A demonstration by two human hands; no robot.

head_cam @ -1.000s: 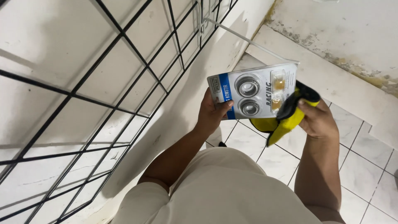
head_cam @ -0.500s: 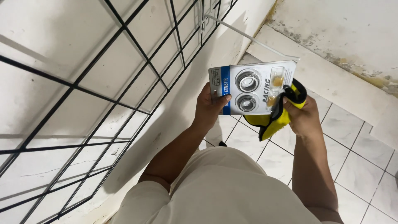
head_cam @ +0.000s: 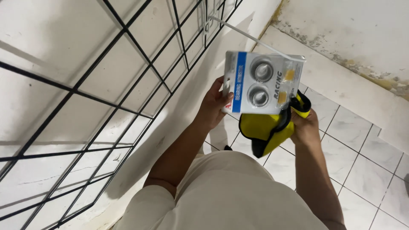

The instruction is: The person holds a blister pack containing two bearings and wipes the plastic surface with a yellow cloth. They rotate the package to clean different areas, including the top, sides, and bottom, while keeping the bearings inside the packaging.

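CHANGE: blister pack (head_cam: 260, 83) now higher, nearer the white hook (head_cam: 251, 34) on the black wire grid (head_cam: 128, 85) | HANDS: left hand (head_cam: 215, 102) pinches the pack's edge; right hand (head_cam: 304, 127) closed on yellow cloth (head_cam: 264, 132) | MEANING: pack looks nearly lined up for hanging.

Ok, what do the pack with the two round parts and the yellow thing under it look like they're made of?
Pack: printed card under clear glossy plastic, judging by the glare; the round parts look like shiny metal. Yellow thing: soft matte fabric with black trim, since it folds and sags in the right hand.
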